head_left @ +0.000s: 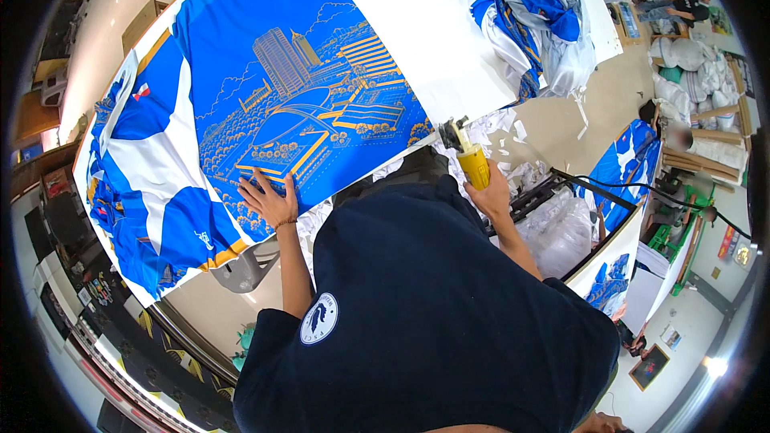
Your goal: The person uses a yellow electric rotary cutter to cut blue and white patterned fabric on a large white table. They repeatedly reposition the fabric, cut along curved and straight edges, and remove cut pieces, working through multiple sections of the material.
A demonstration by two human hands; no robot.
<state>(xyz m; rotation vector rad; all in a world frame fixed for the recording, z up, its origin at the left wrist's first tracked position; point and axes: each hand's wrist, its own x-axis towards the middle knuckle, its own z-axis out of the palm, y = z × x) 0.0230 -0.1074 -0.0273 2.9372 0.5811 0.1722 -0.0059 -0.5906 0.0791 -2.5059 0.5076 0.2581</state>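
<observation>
My left hand [269, 202] lies flat with fingers spread on a printed blue fabric panel [241, 40]. Gold line drawings of buildings and trees cover the blue. White and blue sections of cloth [152, 164] bunch up on its left side. My right hand [492, 192] is wrapped round the yellow body of a handheld electric cutter [474, 165]. Its metal head is at the table's near edge, by the lower right corner of the blue panel; whether the blade touches cloth I cannot tell.
On the white table [425, 24], a heap of blue, white and gold cloth [537, 16] sits at the far right. White scraps [509, 132] litter the floor beyond the cutter. A black cable [658, 191] runs off right, past clear plastic bags [561, 232]. Another person [690, 6] is far back.
</observation>
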